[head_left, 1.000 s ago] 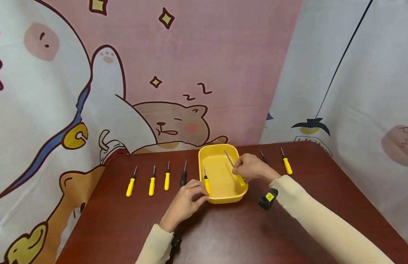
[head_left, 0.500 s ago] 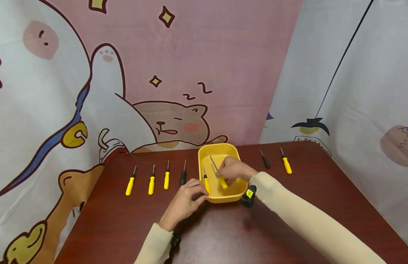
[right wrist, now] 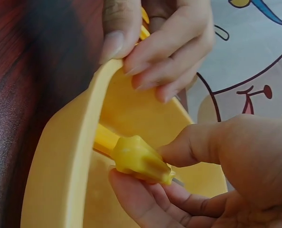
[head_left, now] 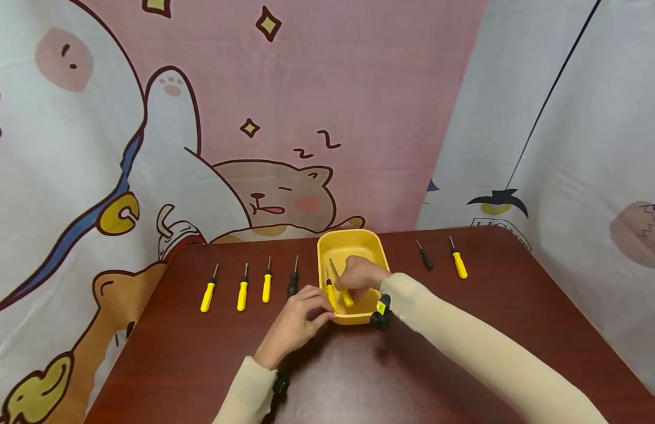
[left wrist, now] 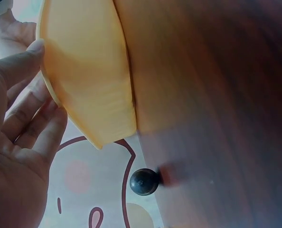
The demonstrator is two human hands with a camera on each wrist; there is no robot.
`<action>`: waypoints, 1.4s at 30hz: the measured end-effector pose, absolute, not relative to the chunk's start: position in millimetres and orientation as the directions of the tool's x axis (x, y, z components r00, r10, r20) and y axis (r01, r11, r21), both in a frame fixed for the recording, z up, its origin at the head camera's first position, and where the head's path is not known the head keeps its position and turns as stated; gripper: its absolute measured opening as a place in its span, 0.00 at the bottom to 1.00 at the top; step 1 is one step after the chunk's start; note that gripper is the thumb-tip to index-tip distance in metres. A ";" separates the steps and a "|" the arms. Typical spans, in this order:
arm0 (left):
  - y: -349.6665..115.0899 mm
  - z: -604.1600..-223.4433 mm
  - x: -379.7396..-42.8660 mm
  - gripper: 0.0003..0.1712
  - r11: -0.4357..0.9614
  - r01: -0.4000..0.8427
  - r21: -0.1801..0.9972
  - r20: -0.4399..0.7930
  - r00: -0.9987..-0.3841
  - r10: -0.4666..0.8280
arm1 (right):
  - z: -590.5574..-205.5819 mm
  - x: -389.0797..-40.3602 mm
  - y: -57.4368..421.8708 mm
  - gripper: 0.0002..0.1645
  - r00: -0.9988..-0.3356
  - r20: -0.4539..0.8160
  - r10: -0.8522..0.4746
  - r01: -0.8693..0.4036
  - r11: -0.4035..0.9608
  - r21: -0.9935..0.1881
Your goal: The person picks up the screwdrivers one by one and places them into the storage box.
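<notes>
In the head view my left hand (head_left: pixel 298 321) holds the near left corner of a yellow plastic bin (head_left: pixel 356 320), thumb and fingers on either side of its rim. Inside the bin my right hand (head_left: pixel 361 274) pinches a yellow-handled screwdriver (head_left: pixel 346 297) between thumb and fingers, its metal shaft slanting away to the far left. The right wrist view shows that yellow handle (right wrist: pixel 141 159) end-on in the fingertips. Along the bin's left side lies a second yellow screwdriver (head_left: pixel 331 294) with a black collar; my left fingers are close to its handle end.
Left of the bin, yellow screwdrivers (head_left: pixel 242 294) and a black-handled screwdriver (head_left: pixel 292 285) lie in a row. To its right are a small black screwdriver (head_left: pixel 425 258) and another yellow one (head_left: pixel 459 265). A cartoon-printed cloth (head_left: pixel 385 118) hangs behind the brown table (head_left: pixel 163 353).
My right hand has carried the screwdriver leftward and lower within the bin, close to the one lying there. The left hand stays on the corner.
</notes>
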State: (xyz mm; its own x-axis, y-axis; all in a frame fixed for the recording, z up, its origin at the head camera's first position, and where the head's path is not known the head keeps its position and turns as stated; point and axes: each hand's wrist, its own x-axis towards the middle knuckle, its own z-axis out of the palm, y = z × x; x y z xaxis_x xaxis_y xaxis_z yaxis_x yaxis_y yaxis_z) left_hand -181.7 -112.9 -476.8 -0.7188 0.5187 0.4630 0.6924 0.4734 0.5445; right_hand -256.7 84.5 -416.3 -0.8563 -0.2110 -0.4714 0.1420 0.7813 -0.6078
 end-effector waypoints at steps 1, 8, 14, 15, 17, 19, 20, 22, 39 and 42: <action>-113.2 -476.3 -181.5 0.05 0.474 0.690 0.546 0.460 -0.720 0.519 | -417.6 -257.7 82.8 0.25 -0.853 -0.479 -0.209 0.148 0.782 -0.605; -114.4 -476.0 -182.4 0.06 0.478 0.679 0.557 0.441 -0.730 0.522 | -423.8 -263.6 75.3 0.24 -0.836 -0.517 -0.186 0.174 0.803 -0.570; -114.3 -476.8 -183.7 0.06 0.484 0.685 0.544 0.449 -0.725 0.522 | -426.8 -265.7 72.1 0.20 -0.829 -0.526 -0.189 0.175 0.806 -0.566; -114.3 -476.7 -183.7 0.06 0.483 0.688 0.541 0.452 -0.723 0.523 | -427.4 -265.6 71.6 0.20 -0.827 -0.528 -0.191 0.177 0.804 -0.568; -114.1 -476.9 -183.6 0.06 0.482 0.693 0.537 0.456 -0.718 0.526 | -428.8 -265.3 70.7 0.20 -0.824 -0.534 -0.191 0.184 0.801 -0.570; -114.0 -476.7 -183.0 0.05 0.483 0.693 0.536 0.455 -0.719 0.526 | -431.0 -265.1 70.2 0.20 -0.821 -0.540 -0.186 0.190 0.803 -0.565; -114.1 -476.2 -182.6 0.05 0.484 0.690 0.538 0.451 -0.721 0.526 | -432.3 -264.8 69.9 0.20 -0.819 -0.543 -0.184 0.192 0.805 -0.562; -114.1 -475.9 -182.1 0.05 0.486 0.686 0.542 0.446 -0.725 0.525 | -434.4 -264.7 69.5 0.19 -0.817 -0.549 -0.178 0.196 0.809 -0.554; -114.2 -477.5 -182.5 0.05 0.468 0.718 0.515 0.489 -0.695 0.528 | -434.8 -261.0 64.0 0.12 -0.813 -0.559 -0.162 0.208 0.815 -0.540; -114.1 -478.3 -182.9 0.05 0.469 0.719 0.512 0.490 -0.693 0.529 | -434.2 -260.6 64.1 0.10 -0.817 -0.552 -0.168 0.196 0.819 -0.540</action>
State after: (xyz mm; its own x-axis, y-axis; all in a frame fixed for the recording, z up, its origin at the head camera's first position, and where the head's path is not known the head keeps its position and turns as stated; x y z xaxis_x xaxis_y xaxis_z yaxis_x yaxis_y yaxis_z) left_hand -182.9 -114.1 -478.3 -0.6935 0.5286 0.4896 0.7193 0.4693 0.5122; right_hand -260.6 64.1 -434.2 -0.8170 -0.1679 -0.5516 0.1959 0.8189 -0.5395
